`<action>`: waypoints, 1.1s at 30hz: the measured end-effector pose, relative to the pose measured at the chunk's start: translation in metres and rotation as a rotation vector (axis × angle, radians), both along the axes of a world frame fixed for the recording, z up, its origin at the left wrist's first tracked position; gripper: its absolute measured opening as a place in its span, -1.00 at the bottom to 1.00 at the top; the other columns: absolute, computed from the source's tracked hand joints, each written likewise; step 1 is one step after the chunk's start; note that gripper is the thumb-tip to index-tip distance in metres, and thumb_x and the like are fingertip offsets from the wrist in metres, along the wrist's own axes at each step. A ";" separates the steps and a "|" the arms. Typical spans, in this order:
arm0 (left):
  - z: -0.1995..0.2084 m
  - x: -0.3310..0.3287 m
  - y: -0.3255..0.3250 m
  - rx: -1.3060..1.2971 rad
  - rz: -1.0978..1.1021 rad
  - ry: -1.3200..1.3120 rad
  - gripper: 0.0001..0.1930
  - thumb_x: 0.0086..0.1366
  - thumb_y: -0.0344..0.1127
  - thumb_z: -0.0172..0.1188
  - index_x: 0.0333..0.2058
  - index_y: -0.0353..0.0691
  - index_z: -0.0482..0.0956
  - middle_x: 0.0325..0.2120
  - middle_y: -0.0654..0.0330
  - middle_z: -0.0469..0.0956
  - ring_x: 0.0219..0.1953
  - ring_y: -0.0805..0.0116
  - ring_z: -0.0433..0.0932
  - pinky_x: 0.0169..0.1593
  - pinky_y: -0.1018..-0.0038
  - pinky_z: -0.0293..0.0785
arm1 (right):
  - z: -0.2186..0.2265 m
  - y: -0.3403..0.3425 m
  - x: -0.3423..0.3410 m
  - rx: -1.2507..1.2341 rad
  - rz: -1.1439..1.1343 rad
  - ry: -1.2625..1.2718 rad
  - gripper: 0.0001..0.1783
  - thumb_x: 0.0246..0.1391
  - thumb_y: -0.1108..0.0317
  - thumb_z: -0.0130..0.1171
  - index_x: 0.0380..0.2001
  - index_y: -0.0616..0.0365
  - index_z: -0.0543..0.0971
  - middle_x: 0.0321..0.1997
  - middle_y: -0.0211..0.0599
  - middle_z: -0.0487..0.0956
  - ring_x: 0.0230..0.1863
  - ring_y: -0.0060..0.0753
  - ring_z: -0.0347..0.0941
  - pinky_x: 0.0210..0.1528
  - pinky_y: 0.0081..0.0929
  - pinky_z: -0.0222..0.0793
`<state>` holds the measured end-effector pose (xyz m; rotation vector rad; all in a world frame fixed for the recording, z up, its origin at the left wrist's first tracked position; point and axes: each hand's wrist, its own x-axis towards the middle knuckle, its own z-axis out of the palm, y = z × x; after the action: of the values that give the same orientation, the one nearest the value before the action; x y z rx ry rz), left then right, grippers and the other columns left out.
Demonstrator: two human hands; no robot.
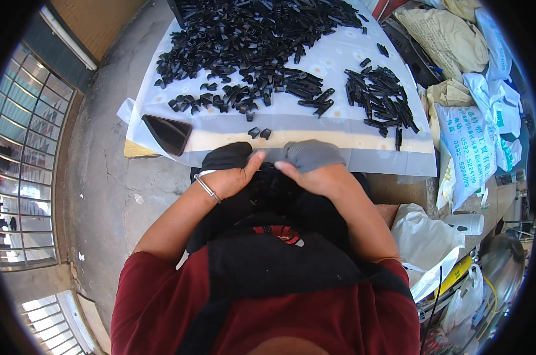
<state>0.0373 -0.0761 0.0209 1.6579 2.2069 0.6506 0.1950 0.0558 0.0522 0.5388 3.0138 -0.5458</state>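
My left hand, in a black glove that leaves the thumb bare, is held over my lap just off the table's near edge. Facing it is my right hand, in a grey glove with its thumb bare too. Both are curled with the thumbs pointing at each other, and what they grip between them is hidden. Dark pieces show below the thumbs, too dark to tell apart. Two small black plastic clips lie on the table just beyond my hands.
A large heap of black plastic parts covers the far table. Long narrow black pieces form a pile at right. A phone lies at the left edge of the pale tablecloth. Sacks and bags crowd the right side.
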 end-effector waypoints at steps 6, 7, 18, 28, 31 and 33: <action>-0.009 -0.017 0.031 0.315 0.129 0.333 -0.76 0.15 -0.16 -0.03 -0.38 -0.20 0.47 -0.44 0.04 0.50 -0.35 0.12 0.48 -0.29 0.29 0.40 | -0.013 0.069 -0.022 0.426 -0.365 0.204 -0.76 -0.06 0.18 0.05 -0.40 0.11 0.49 -0.38 -0.13 0.48 -0.31 -0.08 0.42 -0.27 -0.22 0.32; -0.007 -0.017 0.036 0.181 0.085 0.334 -0.79 0.14 -0.19 -0.01 -0.37 -0.19 0.47 -0.43 0.05 0.49 -0.33 0.13 0.48 -0.28 0.30 0.40 | -0.015 0.073 -0.026 0.489 -0.349 0.108 -0.76 -0.08 0.19 0.07 -0.39 0.10 0.49 -0.36 -0.14 0.47 -0.30 -0.10 0.41 -0.27 -0.22 0.32; -0.010 -0.019 0.024 0.248 0.316 -0.134 -0.71 0.03 -0.18 0.09 -0.30 -0.21 0.53 -0.31 0.03 0.50 -0.26 0.10 0.48 -0.17 0.36 0.38 | -0.033 0.027 -0.011 0.393 -0.232 0.323 -0.76 -0.09 0.31 0.06 -0.31 0.17 0.50 -0.38 -0.14 0.50 -0.33 -0.10 0.41 -0.28 -0.26 0.31; 0.002 0.006 0.011 0.063 -0.066 -0.053 -0.79 0.23 -0.27 -0.10 -0.18 -0.06 0.43 -0.28 0.20 0.45 -0.36 0.25 0.48 -0.31 0.50 0.38 | -0.052 -0.012 -0.008 -0.196 -0.151 0.631 -0.73 -0.13 0.28 0.10 -0.33 0.19 0.50 -0.40 -0.16 0.51 -0.34 -0.11 0.42 -0.26 -0.30 0.33; -0.010 0.001 0.005 -0.008 -0.114 -0.097 -0.70 0.16 -0.31 -0.08 -0.09 -0.07 0.36 -0.40 0.11 0.49 -0.35 0.15 0.51 -0.36 0.37 0.40 | -0.041 -0.015 -0.004 -0.134 -0.166 0.741 -0.80 -0.13 0.42 0.09 -0.35 0.22 0.46 -0.46 -0.17 0.49 -0.42 -0.15 0.41 -0.36 -0.36 0.32; -0.004 0.006 0.004 0.029 -0.071 -0.173 -0.68 0.18 -0.31 -0.10 -0.05 -0.06 0.31 -0.37 0.10 0.48 -0.33 0.13 0.50 -0.35 0.36 0.41 | -0.024 -0.016 -0.005 -0.205 -0.152 0.750 -0.79 -0.13 0.40 0.11 -0.35 0.21 0.46 -0.46 -0.17 0.49 -0.42 -0.14 0.42 -0.36 -0.36 0.32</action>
<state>0.0435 -0.0719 0.0167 1.6201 2.0181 0.7792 0.1896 0.0394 0.0278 0.6735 3.5293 -1.3111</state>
